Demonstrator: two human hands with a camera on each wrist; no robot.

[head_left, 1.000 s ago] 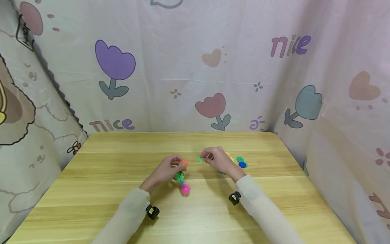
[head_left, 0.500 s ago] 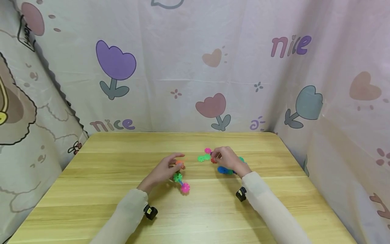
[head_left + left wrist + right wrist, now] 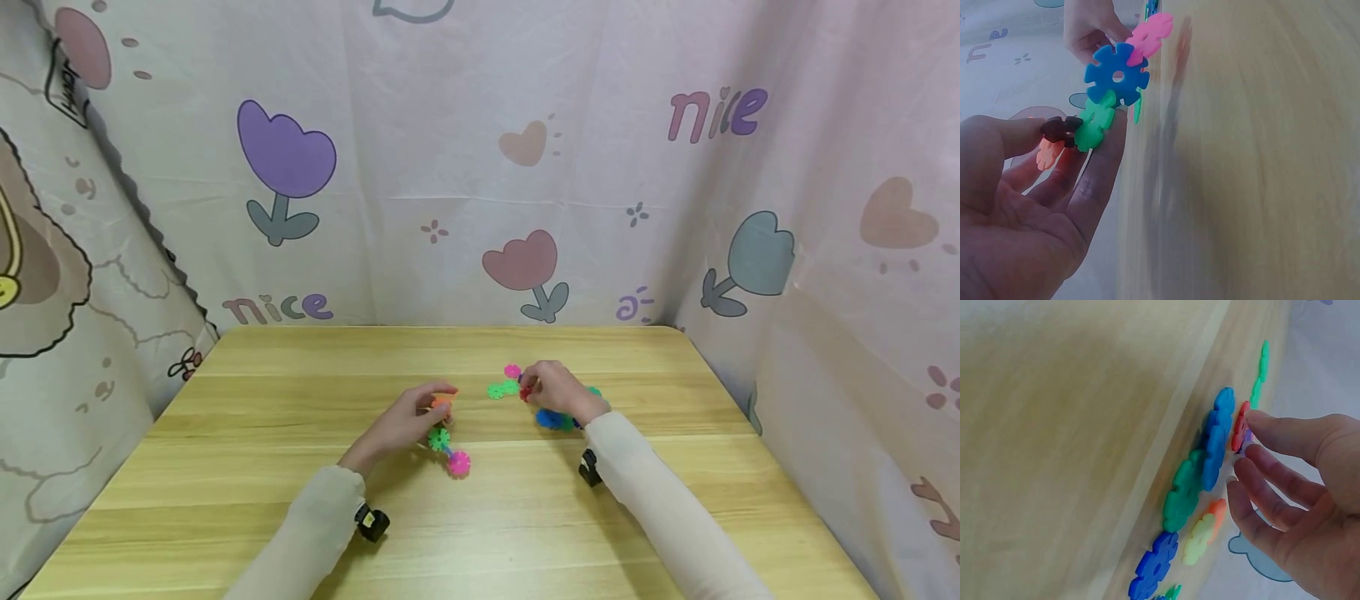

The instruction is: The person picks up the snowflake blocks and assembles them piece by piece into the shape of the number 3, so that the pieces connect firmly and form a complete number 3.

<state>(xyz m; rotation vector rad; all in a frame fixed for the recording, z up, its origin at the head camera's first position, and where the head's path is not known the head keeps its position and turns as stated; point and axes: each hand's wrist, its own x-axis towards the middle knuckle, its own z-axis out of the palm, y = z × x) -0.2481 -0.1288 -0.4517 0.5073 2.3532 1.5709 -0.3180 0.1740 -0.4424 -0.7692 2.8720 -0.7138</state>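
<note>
My left hand (image 3: pixel 402 417) pinches a short chain of plastic snowflake discs between thumb and fingers. In the left wrist view the thumb lies on a dark brown disc (image 3: pixel 1062 130); an orange disc (image 3: pixel 1049 154), green disc (image 3: pixel 1095 122), blue disc (image 3: pixel 1117 75) and pink disc (image 3: pixel 1150 36) join up with it. The pink end sticks out toward me, off the fingers. At the loose pieces, my right hand (image 3: pixel 558 390) has thumb and fingertips at the edges of a red snowflake disc (image 3: pixel 1240 427), with a purple one partly hidden behind.
Around the right hand lie green discs (image 3: pixel 502 389), a pink disc (image 3: pixel 512 371) and blue discs (image 3: pixel 553 419). The right wrist view also shows a teal disc (image 3: pixel 1183 494), a yellow disc (image 3: pixel 1199 540) and a dark blue disc (image 3: pixel 1154 565). A patterned curtain backs the wooden table (image 3: pixel 300 492).
My right hand has let go of a green disc by the other green one and shifted right to the red disc. The left hand, still with the chain, has moved slightly left.
</note>
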